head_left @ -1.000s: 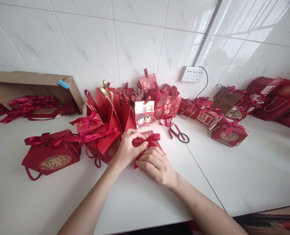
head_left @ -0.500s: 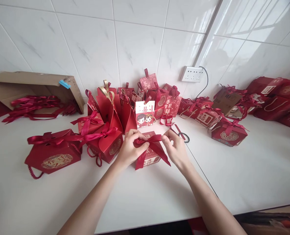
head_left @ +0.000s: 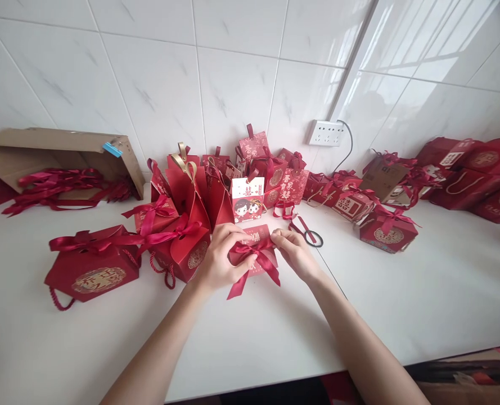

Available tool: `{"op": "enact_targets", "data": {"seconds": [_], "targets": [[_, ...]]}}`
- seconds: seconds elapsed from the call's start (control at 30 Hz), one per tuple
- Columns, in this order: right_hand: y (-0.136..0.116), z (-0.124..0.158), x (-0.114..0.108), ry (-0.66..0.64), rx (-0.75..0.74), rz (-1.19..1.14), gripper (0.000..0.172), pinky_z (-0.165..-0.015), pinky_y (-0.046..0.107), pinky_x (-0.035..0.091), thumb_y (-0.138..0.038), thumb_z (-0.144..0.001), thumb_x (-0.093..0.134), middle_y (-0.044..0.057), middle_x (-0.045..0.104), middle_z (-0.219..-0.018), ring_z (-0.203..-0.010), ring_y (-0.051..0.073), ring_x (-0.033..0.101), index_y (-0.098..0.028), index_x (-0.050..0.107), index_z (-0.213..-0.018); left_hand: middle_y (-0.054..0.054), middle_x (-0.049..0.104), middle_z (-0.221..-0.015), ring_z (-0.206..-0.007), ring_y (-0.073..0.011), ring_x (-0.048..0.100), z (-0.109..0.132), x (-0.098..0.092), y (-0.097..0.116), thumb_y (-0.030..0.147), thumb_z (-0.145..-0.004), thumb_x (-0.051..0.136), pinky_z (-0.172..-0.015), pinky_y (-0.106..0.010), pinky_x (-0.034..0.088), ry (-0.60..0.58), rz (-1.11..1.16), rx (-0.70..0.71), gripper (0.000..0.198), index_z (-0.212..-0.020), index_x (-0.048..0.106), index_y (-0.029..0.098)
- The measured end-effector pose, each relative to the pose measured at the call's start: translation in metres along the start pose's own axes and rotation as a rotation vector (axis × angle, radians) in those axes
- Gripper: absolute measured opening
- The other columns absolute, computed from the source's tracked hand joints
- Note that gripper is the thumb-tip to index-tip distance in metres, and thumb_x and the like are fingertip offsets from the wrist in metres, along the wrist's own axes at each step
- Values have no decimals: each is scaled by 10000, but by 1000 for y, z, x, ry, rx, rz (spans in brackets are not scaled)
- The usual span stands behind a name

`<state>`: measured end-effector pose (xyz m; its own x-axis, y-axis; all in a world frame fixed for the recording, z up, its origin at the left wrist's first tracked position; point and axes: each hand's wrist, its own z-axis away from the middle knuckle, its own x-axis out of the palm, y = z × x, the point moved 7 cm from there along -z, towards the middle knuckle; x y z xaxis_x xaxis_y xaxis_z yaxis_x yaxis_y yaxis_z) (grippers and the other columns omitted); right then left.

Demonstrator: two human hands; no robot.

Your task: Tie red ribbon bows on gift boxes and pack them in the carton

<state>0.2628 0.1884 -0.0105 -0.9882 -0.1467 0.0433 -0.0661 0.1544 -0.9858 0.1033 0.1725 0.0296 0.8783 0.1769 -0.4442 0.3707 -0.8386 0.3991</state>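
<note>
A small red gift box (head_left: pixel 258 234) with pale lettering stands between my hands. Across it lies a dark red ribbon (head_left: pixel 267 269) looped into a bow, its two tails spreading toward me. My left hand (head_left: pixel 228 256) is closed on the left side of the ribbon bow, thumb against its middle. With thumb and forefinger pressed together, my right hand (head_left: pixel 294 252) pinches the bow's right loop near the box's right edge. The fingers partly cover the bow and the box's left side.
Red bow-topped boxes (head_left: pixel 100 270) stand at left; taller red boxes (head_left: pixel 190 191) and a white-fronted cartoon box (head_left: pixel 248 199) are behind. Black-handled scissors (head_left: pixel 312 239) lie at right near another box (head_left: pixel 388 232). A cardboard carton (head_left: pixel 59 140) holds ribbons (head_left: pixel 59 185). A power strip (head_left: pixel 326 133) is on the wall.
The right hand has come left, nearer the left hand. The box now shows more of its lettered face, and its lower emblem is out of sight. The ribbon tails hang lower.
</note>
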Motion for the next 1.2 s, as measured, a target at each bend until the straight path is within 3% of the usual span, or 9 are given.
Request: {"op": "enact_targets", "data": {"seconds": [0.17, 0.37, 0.47, 0.57, 0.7, 0.9, 1.1, 1.2], "targets": [[4, -3, -1, 73, -73, 64, 422, -591, 268, 390, -531, -783, 591, -33, 477, -571, -560, 110, 448, -191, 443, -583, -91, 560, -1097, -1078, -247, 567, 6, 0, -13, 305, -753, 671, -942, -415, 485, 58, -117, 4, 402, -1101, 494, 209], [2, -2, -3, 160, -106, 161, 433, -592, 267, 421, -563, -774, 584, -25, 495, -590, -571, 115, 468, -192, 457, -592, -134, 465, -1234, -1198, -275, 495, 12, 2, -28, 297, -747, 712, -991, -452, 447, 151, -204, -154, 497, -1149, 430, 219], [2, -3, -7, 211, -121, 187, 416, -648, 286, 466, -567, -776, 583, 0, 547, -660, -644, 137, 529, -182, 514, -634, -128, 488, -1227, -1198, -255, 503, 14, 5, -36, 293, -755, 699, -986, -435, 454, 170, -60, -202, 450, -1107, 429, 217], [2, -4, -12, 269, -156, 191, 401, -755, 338, 502, -571, -756, 605, 59, 626, -857, -826, 188, 594, -177, 565, -694, -151, 455, -1310, -1230, -257, 490, 16, 10, -47, 334, -745, 695, -961, -412, 475, 162, 136, -302, 427, -1054, 427, 208], [0, -5, -9, 258, -158, 164, 386, -863, 394, 497, -535, -754, 623, 105, 648, -1084, -954, 221, 623, -173, 540, -650, -140, 493, -1292, -1205, -233, 520, 18, 12, -55, 394, -817, 590, -958, -378, 474, 163, 252, -443, 240, -912, 495, 195], [2, -5, -6, 219, -83, 44, 366, -870, 413, 532, -507, -745, 651, 104, 678, -1098, -916, 219, 662, -161, 577, -650, -125, 585, -1243, -1157, -227, 563, 14, 6, -54, 413, -830, 529, -934, -326, 484, 209, 329, -566, 244, -739, 520, 188], [3, -5, -8, 247, -57, 24, 388, -827, 404, 569, -525, -699, 685, 91, 697, -1030, -874, 213, 669, -154, 601, -624, -115, 600, -1254, -898, -197, 641, 19, 1, -52, 415, -832, 525, -704, -279, 525, 275, 300, -560, 351, -578, 472, 178], [4, -6, -9, 256, -47, -16, 398, -830, 410, 574, -536, -674, 703, 78, 707, -1006, -879, 220, 672, -159, 597, -608, -110, 580, -1282, -868, -188, 639, 23, 4, -53, 416, -830, 532, -656, -263, 517, 275, 331, -559, 360, -575, 527, 162]]}}
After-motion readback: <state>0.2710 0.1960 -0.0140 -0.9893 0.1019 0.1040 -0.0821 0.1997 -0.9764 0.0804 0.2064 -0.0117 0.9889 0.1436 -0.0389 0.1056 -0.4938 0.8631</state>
